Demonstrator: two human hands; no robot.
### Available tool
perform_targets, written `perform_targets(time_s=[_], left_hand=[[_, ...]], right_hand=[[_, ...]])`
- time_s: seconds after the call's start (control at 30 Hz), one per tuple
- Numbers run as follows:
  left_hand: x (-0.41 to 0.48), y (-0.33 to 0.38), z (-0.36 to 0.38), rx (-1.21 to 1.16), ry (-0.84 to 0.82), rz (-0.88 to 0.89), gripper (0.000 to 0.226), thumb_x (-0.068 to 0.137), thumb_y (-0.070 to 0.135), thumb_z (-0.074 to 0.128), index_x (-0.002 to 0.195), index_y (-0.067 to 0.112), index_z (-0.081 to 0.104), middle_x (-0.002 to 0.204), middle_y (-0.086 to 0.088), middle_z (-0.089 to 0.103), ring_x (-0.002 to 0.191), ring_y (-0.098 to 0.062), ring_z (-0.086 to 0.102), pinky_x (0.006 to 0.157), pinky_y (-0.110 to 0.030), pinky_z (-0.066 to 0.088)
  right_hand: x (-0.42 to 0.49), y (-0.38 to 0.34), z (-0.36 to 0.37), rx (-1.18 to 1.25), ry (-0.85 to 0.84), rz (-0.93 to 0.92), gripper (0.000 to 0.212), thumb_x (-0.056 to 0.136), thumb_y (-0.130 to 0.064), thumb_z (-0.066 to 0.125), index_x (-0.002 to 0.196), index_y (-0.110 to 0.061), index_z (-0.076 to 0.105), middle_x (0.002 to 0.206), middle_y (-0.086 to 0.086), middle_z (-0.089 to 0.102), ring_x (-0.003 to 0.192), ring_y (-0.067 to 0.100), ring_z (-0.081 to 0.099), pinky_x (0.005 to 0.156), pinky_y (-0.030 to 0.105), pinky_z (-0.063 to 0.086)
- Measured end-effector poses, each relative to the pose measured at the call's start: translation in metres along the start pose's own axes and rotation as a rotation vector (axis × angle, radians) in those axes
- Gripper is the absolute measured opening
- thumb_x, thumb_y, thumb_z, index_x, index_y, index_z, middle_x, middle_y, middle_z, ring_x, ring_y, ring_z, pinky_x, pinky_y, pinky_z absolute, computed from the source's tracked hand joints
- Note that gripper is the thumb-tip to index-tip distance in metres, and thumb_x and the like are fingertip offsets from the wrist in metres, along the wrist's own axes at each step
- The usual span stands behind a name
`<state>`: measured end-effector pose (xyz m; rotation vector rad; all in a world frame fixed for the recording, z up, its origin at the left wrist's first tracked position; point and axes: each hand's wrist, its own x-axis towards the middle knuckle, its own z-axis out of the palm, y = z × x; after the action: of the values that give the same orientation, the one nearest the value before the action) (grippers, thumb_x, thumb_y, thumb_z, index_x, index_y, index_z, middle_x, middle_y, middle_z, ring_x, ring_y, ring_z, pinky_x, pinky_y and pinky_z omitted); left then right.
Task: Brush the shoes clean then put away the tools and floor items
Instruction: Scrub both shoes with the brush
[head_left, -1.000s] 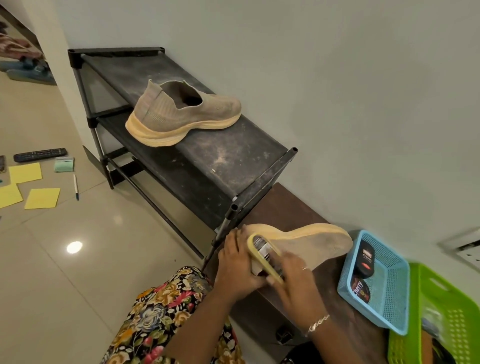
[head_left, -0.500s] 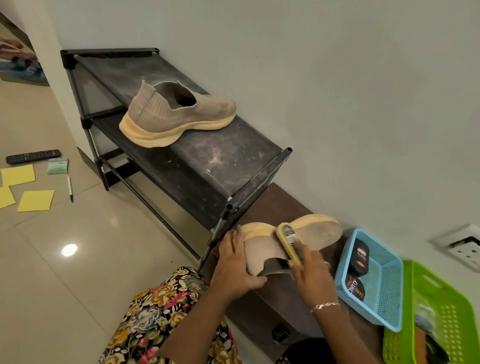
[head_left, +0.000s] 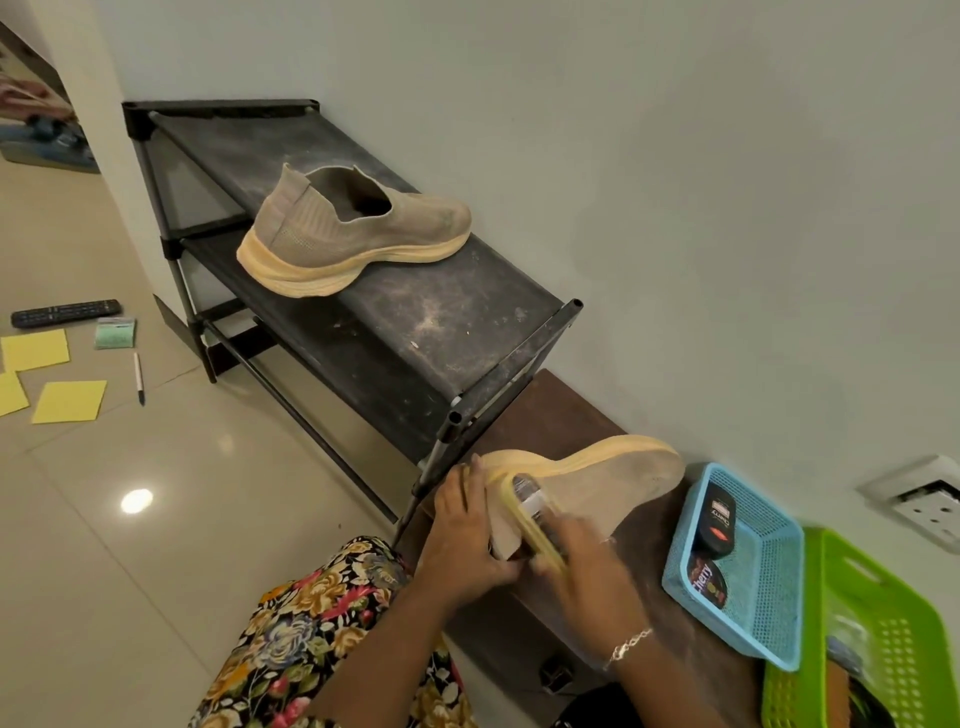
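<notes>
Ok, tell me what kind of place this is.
Most likely a home hallway or entry corner: a black shoe rack against the wall, a TV remote on the tiled floor, and a wall socket.

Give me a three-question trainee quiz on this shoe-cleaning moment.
1. True or false: the second shoe lies on the floor.
2. Which hand holds the yellow brush? A) left B) right
3. Fill in: the polish tin sits in the ___ basket.
Key: 1 false, the second shoe stands on the rack. 2 B, the right hand; the left hand grips the brushed shoe. 3 blue, the blue basket.
</notes>
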<state>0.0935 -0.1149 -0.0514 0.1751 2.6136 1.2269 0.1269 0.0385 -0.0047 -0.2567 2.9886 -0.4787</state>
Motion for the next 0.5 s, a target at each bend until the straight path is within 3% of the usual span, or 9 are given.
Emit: perform_targets(time_s=[0.07,0.1,0.23,0.3,0.37,0.4,0.5], left_hand=[[0.0,-0.001,-0.001,-0.031,-0.001,0.011,0.121,0.07,0.048,0.071,0.141,0.022,-0.023,0.153,-0.012,-0.006,0.142,-0.025,-0.002,0.113,-0.034,0.011],[0.0,-0.001,-0.001,-0.01,-0.009,0.014,0.121,0.07,0.049,0.071,0.143,0.02,-0.021,0.153,-0.012,-0.006,0.142,-0.026,-0.002,0.114,-0.034,0.01],[0.003,0.0,-0.001,0.049,0.0,-0.005,0.121,0.069,0.051,0.07,0.145,0.015,-0.018,0.151,-0.011,0.0,0.139,-0.028,0.005,0.113,-0.034,0.013],[0.002,0.0,0.0,0.0,0.009,-0.01,0.12,0.07,0.049,0.07,0.144,0.019,-0.019,0.152,-0.011,-0.002,0.14,-0.027,0.004,0.113,-0.035,0.014],[0.001,-0.001,0.0,-0.086,0.018,-0.012,0.117,0.071,0.044,0.072,0.141,0.026,-0.021,0.153,-0.009,-0.005,0.142,-0.024,0.001,0.113,-0.034,0.014],[0.001,-0.001,0.001,-0.074,0.021,-0.002,0.117,0.071,0.045,0.071,0.142,0.026,-0.02,0.153,-0.009,-0.005,0.142,-0.024,0.001,0.113,-0.033,0.014],[0.0,0.001,0.002,0.039,0.046,0.015,0.112,0.073,0.05,0.065,0.146,0.017,-0.014,0.152,-0.011,0.0,0.14,-0.025,0.005,0.113,-0.031,0.011]], right_hand=[[-0.011,0.0,0.008,-0.041,-0.083,-0.158,0.054,0.084,-0.055,0.027,0.133,-0.035,0.035,0.119,-0.003,0.047,0.1,0.016,0.053,0.075,0.021,0.041],[-0.006,0.008,0.003,-0.072,-0.053,-0.145,0.053,0.082,-0.056,0.024,0.131,-0.038,0.031,0.119,-0.002,0.048,0.1,0.019,0.053,0.074,0.025,0.044],[0.014,0.027,-0.009,-0.074,0.078,0.153,0.044,0.093,-0.04,0.042,0.135,-0.031,0.033,0.121,0.002,0.048,0.102,0.022,0.053,0.076,0.027,0.042],[0.01,0.005,-0.001,0.017,0.018,0.05,0.047,0.091,-0.044,0.042,0.135,-0.031,0.035,0.121,0.001,0.048,0.102,0.02,0.053,0.08,0.028,0.043],[-0.003,-0.011,0.008,-0.041,-0.068,-0.137,0.05,0.085,-0.054,0.029,0.132,-0.039,0.029,0.119,-0.001,0.047,0.099,0.019,0.053,0.078,0.028,0.045],[-0.001,-0.004,0.005,-0.063,-0.025,-0.163,0.048,0.085,-0.054,0.029,0.131,-0.041,0.027,0.117,-0.001,0.048,0.098,0.019,0.053,0.074,0.028,0.045],[0.02,0.032,-0.013,-0.03,0.095,0.195,0.042,0.094,-0.037,0.044,0.134,-0.027,0.036,0.119,0.006,0.049,0.102,0.025,0.053,0.076,0.032,0.046]])
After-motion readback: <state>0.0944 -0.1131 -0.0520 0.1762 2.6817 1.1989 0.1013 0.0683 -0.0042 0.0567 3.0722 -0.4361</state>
